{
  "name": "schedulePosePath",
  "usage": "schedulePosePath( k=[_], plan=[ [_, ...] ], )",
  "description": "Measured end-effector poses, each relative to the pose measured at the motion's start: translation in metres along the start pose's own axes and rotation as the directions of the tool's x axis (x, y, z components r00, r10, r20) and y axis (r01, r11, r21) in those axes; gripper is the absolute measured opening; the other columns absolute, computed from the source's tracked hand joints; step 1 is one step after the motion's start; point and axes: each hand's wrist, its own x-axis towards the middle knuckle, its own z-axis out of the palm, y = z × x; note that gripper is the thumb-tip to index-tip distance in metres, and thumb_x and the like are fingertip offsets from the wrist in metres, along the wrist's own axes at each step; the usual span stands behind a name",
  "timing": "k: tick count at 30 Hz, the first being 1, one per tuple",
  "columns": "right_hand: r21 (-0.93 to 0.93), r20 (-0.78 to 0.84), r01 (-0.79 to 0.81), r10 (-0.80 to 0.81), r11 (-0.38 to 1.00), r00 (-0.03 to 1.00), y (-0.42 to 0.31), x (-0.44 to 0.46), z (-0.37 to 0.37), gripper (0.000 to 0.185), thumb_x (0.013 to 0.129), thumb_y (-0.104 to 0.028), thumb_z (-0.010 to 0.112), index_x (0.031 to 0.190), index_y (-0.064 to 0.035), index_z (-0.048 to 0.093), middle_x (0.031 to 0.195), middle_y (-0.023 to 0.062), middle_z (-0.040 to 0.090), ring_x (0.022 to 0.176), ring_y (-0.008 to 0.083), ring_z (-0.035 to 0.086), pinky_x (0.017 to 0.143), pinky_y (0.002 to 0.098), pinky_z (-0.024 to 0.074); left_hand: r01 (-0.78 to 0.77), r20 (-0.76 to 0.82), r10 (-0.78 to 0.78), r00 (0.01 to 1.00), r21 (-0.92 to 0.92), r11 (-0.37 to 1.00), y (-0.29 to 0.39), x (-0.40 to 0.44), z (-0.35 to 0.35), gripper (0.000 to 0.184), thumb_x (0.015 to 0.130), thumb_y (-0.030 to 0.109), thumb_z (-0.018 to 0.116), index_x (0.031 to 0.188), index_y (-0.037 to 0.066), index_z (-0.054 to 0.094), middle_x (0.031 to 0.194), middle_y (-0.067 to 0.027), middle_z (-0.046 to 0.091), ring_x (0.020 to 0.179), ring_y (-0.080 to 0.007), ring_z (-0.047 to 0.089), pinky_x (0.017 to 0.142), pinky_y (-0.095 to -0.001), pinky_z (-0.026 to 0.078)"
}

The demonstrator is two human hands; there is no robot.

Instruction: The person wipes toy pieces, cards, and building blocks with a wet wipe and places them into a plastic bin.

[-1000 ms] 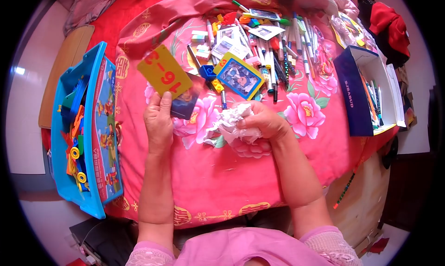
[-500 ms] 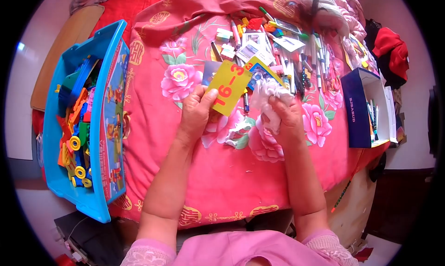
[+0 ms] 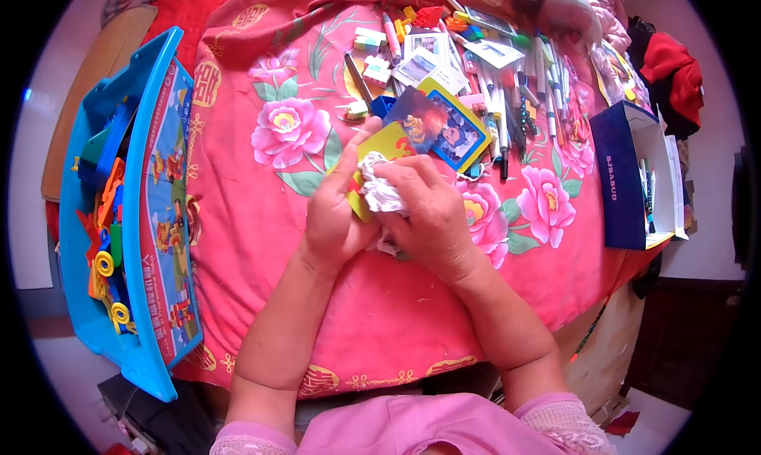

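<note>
Over the middle of the pink flowered cloth, my left hand (image 3: 337, 217) holds a yellow card (image 3: 387, 143) with red print, partly covered by my other hand. My right hand (image 3: 432, 217) grips a crumpled white tissue (image 3: 379, 187) and presses it against the card's face. Just beyond my fingers lies a dark picture card (image 3: 417, 122), overlapping a yellow card with a blue-framed picture (image 3: 463, 134). A blue block (image 3: 383, 106) sits beside them.
A blue bin (image 3: 162, 217) of colourful toy parts stands at the left. Many pens and markers (image 3: 499, 98), loose photo cards (image 3: 428, 68) and small blocks lie at the back. At the right is a dark blue box (image 3: 620, 177) holding pens.
My left hand has turned over, tilting the yellow card. My right hand has moved left with the tissue, onto the card. The dark picture card shows again beyond the yellow one.
</note>
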Motion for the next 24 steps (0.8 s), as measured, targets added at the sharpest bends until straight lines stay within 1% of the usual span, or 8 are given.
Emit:
schedulePosePath(
  k=[2,5,9,10,13,14,21,24],
  plan=[
    [0.029,0.015,0.01,-0.011,1.0,1.0,-0.002,-0.002,0.0,0.038,0.064,-0.005,0.07,0.1,-0.0064,0.058,0.089,0.012,0.058,0.075,0.0298,0.06,0.061,0.0353,0.0494,0.001,-0.018,0.0,1.0,0.082,0.997,0.0,-0.001,0.0,0.048,0.098,0.031,0.021,0.138,0.005,0.021,0.13,-0.0156,0.04,0.119,-0.0262,0.043,0.101,-0.0386,0.034],
    [0.08,0.044,0.094,-0.098,0.992,0.994,0.001,-0.004,0.0,0.038,0.063,-0.004,0.07,0.1,-0.0062,0.059,0.088,0.0118,0.058,0.075,0.0299,0.06,0.062,0.035,0.0494,0.006,-0.067,0.0,0.998,0.095,0.995,-0.005,-0.003,0.0,0.051,0.097,0.036,0.021,0.137,0.003,0.024,0.131,-0.0169,0.04,0.119,-0.0275,0.043,0.101,-0.0402,0.034],
    [-0.006,-0.005,0.058,-0.058,0.998,0.998,0.011,0.002,-0.006,0.029,0.068,-0.004,0.064,0.097,-0.008,0.059,0.086,0.0089,0.057,0.074,0.0262,0.06,0.059,0.0344,0.0493,0.021,-0.006,-0.021,1.0,-0.035,0.999,-0.007,-0.004,0.002,0.05,0.098,0.035,0.021,0.137,0.004,0.024,0.131,-0.0139,0.04,0.119,-0.0268,0.043,0.102,-0.0375,0.033],
    [0.016,-0.098,-0.008,0.009,1.0,0.995,0.01,0.005,-0.008,0.027,0.07,-0.003,0.062,0.096,-0.0073,0.059,0.084,0.01,0.057,0.074,0.0277,0.06,0.058,0.0356,0.049,0.045,-0.008,-0.045,0.999,-0.022,0.999,-0.006,-0.005,0.006,0.049,0.098,0.036,0.021,0.137,0.006,0.026,0.131,-0.0128,0.04,0.119,-0.027,0.042,0.101,-0.0402,0.034],
    [-0.148,-0.209,-0.07,0.038,0.986,0.977,0.03,0.008,-0.014,0.026,0.071,-0.002,0.062,0.096,-0.0068,0.06,0.083,0.0111,0.057,0.073,0.0291,0.06,0.059,0.0364,0.0491,0.055,0.031,-0.056,0.998,0.017,0.998,-0.004,-0.006,0.006,0.048,0.098,0.035,0.021,0.137,0.008,0.026,0.131,-0.0128,0.04,0.119,-0.027,0.042,0.099,-0.0437,0.036],
    [-0.112,-0.248,-0.052,0.022,0.992,0.968,0.032,0.008,-0.016,0.027,0.07,-0.002,0.063,0.096,-0.0065,0.06,0.085,0.0116,0.057,0.073,0.0295,0.06,0.06,0.0361,0.0496,0.062,0.036,-0.064,0.997,0.069,0.996,-0.003,-0.005,0.006,0.051,0.097,0.039,0.022,0.137,0.009,0.025,0.134,-0.0126,0.037,0.124,-0.0269,0.038,0.101,-0.0439,0.034],
    [-0.082,-0.222,0.143,-0.158,0.986,0.962,0.006,0.005,-0.018,0.033,0.065,-0.004,0.067,0.097,-0.0065,0.061,0.086,0.0116,0.058,0.073,0.0297,0.06,0.061,0.0358,0.0502,-0.017,-0.047,0.024,0.999,0.149,0.989,0.002,-0.001,-0.001,0.05,0.098,0.035,0.021,0.133,0.001,0.029,0.129,-0.0157,0.043,0.116,-0.0259,0.046,0.095,-0.0382,0.04],
    [-0.149,-0.325,0.023,-0.071,0.988,0.943,0.018,0.007,-0.032,0.031,0.067,0.003,0.065,0.097,-0.0043,0.061,0.087,0.0118,0.058,0.076,0.0256,0.06,0.063,0.0319,0.0485,-0.028,-0.052,0.041,0.998,0.246,0.969,0.009,-0.001,0.0,0.052,0.098,0.035,0.022,0.13,-0.004,0.032,0.122,-0.017,0.049,0.112,-0.026,0.05,0.095,-0.0364,0.039]
  ],
)
